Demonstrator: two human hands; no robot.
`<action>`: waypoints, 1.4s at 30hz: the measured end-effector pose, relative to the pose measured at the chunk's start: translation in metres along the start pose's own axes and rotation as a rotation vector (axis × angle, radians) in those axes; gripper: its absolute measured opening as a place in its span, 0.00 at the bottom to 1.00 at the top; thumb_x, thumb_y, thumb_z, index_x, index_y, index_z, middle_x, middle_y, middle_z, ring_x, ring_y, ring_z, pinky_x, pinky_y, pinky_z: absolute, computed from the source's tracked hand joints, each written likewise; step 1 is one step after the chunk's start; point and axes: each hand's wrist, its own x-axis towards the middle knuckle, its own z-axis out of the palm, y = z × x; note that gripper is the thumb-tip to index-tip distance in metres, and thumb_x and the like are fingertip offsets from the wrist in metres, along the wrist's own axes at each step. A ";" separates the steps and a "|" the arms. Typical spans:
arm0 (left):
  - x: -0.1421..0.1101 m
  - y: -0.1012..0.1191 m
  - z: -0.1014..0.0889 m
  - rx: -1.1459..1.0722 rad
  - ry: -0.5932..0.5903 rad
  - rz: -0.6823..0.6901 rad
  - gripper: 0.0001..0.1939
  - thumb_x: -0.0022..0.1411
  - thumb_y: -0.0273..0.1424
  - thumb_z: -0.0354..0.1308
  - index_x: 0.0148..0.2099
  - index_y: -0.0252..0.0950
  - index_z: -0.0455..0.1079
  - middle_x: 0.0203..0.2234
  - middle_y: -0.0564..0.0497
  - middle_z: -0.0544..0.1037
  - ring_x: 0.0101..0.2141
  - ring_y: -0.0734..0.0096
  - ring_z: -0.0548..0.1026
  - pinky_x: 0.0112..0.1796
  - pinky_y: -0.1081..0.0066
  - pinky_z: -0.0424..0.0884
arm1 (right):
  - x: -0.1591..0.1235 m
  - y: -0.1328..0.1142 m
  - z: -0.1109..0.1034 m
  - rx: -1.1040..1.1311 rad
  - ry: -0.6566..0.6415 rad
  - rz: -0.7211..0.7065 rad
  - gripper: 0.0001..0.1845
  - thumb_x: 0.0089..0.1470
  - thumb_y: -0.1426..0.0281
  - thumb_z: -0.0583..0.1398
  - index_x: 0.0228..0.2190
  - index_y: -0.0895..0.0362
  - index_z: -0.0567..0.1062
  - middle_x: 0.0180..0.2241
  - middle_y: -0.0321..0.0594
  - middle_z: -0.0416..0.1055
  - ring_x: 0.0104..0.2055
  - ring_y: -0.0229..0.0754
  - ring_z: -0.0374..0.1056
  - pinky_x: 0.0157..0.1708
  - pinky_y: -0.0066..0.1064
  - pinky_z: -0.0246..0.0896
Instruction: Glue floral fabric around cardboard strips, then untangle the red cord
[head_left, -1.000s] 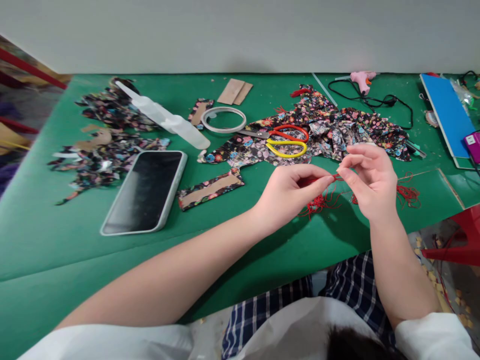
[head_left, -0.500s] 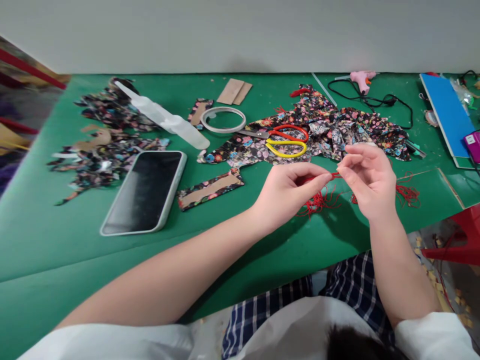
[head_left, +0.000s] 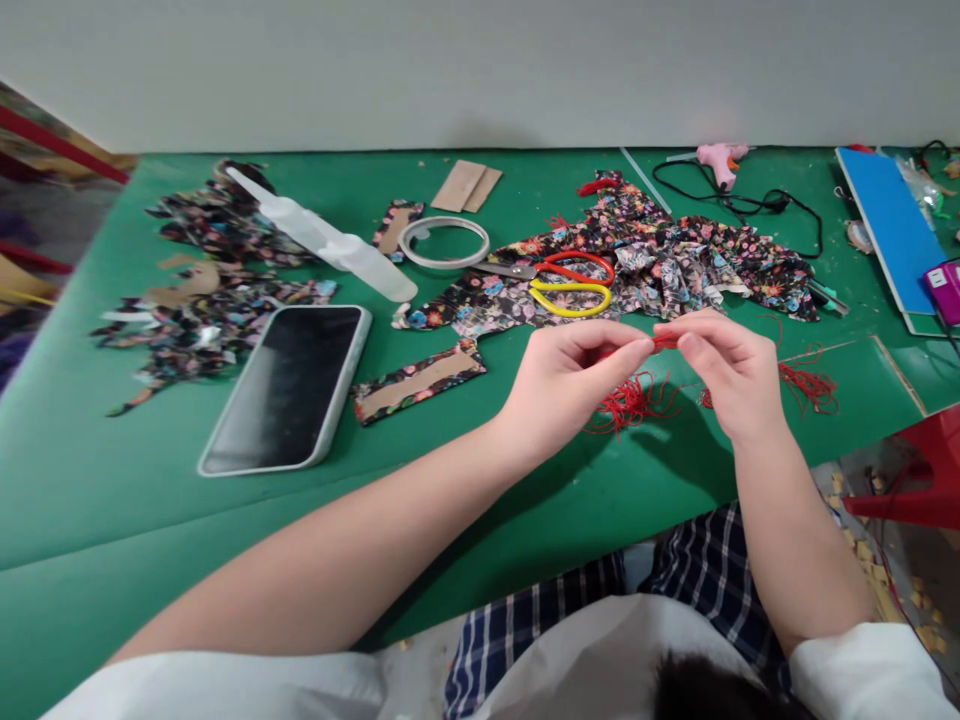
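Matt thread (head_left: 664,342), phone screen (head_left: 291,388) — smooth (glossy)

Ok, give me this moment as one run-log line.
left hand: pinching red threads | right hand: pinching same threads | scissors: lying on floral fabric | phone: on green table

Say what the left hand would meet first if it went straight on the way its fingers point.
Beyond the red threads it pinches, the left hand would probably meet the right hand, whose fingertips face it closely; depth is uncertain in this single view.
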 end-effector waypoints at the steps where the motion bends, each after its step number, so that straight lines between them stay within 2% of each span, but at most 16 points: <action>1: 0.000 0.000 0.000 -0.009 -0.003 -0.008 0.10 0.48 0.37 0.62 0.27 0.35 0.75 0.18 0.54 0.70 0.19 0.80 0.59 0.19 0.77 0.55 | 0.000 0.000 0.001 -0.007 0.018 -0.009 0.07 0.54 0.64 0.60 0.30 0.50 0.79 0.32 0.33 0.77 0.36 0.34 0.72 0.39 0.31 0.70; 3: 0.000 0.000 0.001 -0.031 -0.013 -0.014 0.10 0.49 0.37 0.62 0.27 0.35 0.75 0.17 0.55 0.69 0.18 0.81 0.58 0.19 0.77 0.54 | 0.000 0.000 0.001 -0.018 0.038 -0.017 0.09 0.55 0.65 0.58 0.30 0.50 0.79 0.31 0.33 0.77 0.35 0.34 0.72 0.38 0.31 0.70; 10: 0.000 0.000 0.000 -0.105 -0.041 -0.021 0.08 0.49 0.35 0.62 0.26 0.35 0.74 0.15 0.58 0.66 0.17 0.82 0.56 0.19 0.77 0.54 | 0.000 0.003 0.001 0.004 0.020 0.001 0.04 0.51 0.68 0.62 0.30 0.49 0.78 0.30 0.30 0.77 0.35 0.32 0.71 0.37 0.28 0.70; 15: 0.001 0.001 0.000 -0.086 -0.033 -0.031 0.09 0.49 0.36 0.62 0.26 0.36 0.74 0.15 0.57 0.66 0.18 0.81 0.58 0.20 0.76 0.56 | 0.000 0.002 0.002 -0.002 0.027 0.043 0.03 0.50 0.67 0.63 0.30 0.51 0.78 0.31 0.32 0.77 0.36 0.33 0.71 0.38 0.30 0.70; 23: 0.000 -0.001 0.002 -0.099 -0.042 -0.022 0.07 0.49 0.35 0.62 0.26 0.35 0.74 0.15 0.57 0.67 0.17 0.82 0.58 0.20 0.76 0.57 | 0.000 0.004 0.001 -0.042 0.068 0.014 0.03 0.49 0.66 0.63 0.29 0.52 0.77 0.29 0.32 0.76 0.34 0.34 0.71 0.37 0.30 0.69; 42: 0.000 -0.001 0.002 -0.093 -0.048 -0.016 0.08 0.50 0.34 0.62 0.27 0.35 0.75 0.16 0.58 0.68 0.18 0.83 0.59 0.21 0.77 0.58 | -0.001 0.005 0.005 -0.070 0.065 0.032 0.02 0.51 0.70 0.60 0.27 0.54 0.73 0.27 0.30 0.73 0.30 0.30 0.69 0.33 0.25 0.67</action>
